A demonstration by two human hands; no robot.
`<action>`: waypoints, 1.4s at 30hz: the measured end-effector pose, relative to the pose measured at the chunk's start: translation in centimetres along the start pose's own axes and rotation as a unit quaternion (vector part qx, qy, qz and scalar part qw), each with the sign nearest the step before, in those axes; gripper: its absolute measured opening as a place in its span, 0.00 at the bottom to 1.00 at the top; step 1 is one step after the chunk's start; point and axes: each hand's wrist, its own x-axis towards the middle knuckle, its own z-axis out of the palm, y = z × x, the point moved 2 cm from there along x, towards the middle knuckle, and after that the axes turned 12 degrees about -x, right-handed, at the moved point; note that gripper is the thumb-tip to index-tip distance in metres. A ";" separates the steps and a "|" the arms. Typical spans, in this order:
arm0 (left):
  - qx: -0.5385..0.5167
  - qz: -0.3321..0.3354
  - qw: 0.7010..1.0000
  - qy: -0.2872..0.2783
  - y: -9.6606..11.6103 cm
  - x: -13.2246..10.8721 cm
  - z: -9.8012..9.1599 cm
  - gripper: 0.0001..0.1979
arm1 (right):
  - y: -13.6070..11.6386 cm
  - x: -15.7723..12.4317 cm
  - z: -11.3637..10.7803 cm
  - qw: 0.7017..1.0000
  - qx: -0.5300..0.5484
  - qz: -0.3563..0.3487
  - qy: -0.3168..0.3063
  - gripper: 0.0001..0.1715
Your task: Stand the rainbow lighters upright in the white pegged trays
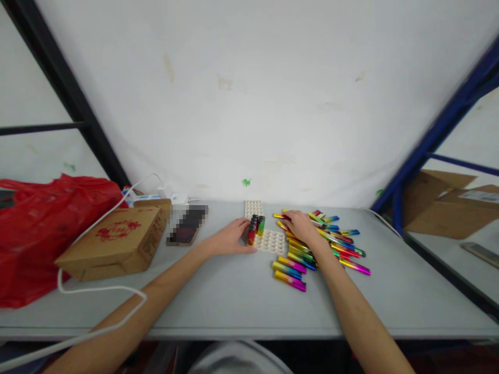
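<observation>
A cream-coloured tray with rows of round holes (pixel 272 241) lies on the table, and several shiny red and green lighters (pixel 251 234) stand upright at its left end. My left hand (pixel 233 237) is curved around that end, thumb at the front corner and fingers by the standing lighters, holding the tray. To the right lies a loose pile of multicoloured metallic lighters (pixel 331 236). My right hand (pixel 300 226) reaches over the pile's left side, its fingers bent down on a yellow-and-red lighter (pixel 279 215). Part of the pile is hidden under my right hand and forearm.
Another holed tray (pixel 253 208) lies behind, towards the wall. Three lighters (pixel 290 272) lie side by side near the front. On the left are a phone (pixel 188 224), a cardboard box (pixel 117 239), a red plastic bag (pixel 54 223) and a white cable (pixel 105 288) crossing my left forearm.
</observation>
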 end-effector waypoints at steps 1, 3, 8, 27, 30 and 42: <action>-0.002 0.000 1.000 -0.002 0.0 0.0 0.0 0.42 | -0.1 0.1 -0.1 1.000 -0.009 0.007 -0.014 0.21; -0.004 -0.003 1.000 -0.005 0.0 0.0 0.0 0.42 | -0.2 0.3 -0.2 0.999 -0.025 0.019 -0.027 0.20; -0.005 -0.002 1.000 -0.003 -0.1 0.0 0.1 0.43 | 0.1 0.3 0.1 1.000 0.010 0.008 0.010 0.17; -0.006 0.004 1.000 -0.004 -0.8 0.0 0.3 0.43 | -3.9 -0.6 -0.9 0.686 0.717 0.108 0.060 0.42; -0.012 0.006 1.000 0.000 -0.5 0.0 0.2 0.42 | -4.7 -1.0 -1.5 0.696 0.715 0.065 0.025 0.41; -0.011 0.006 1.000 -0.005 0.0 0.0 0.0 0.41 | -5.4 -1.2 -1.7 0.919 0.341 0.075 0.183 0.40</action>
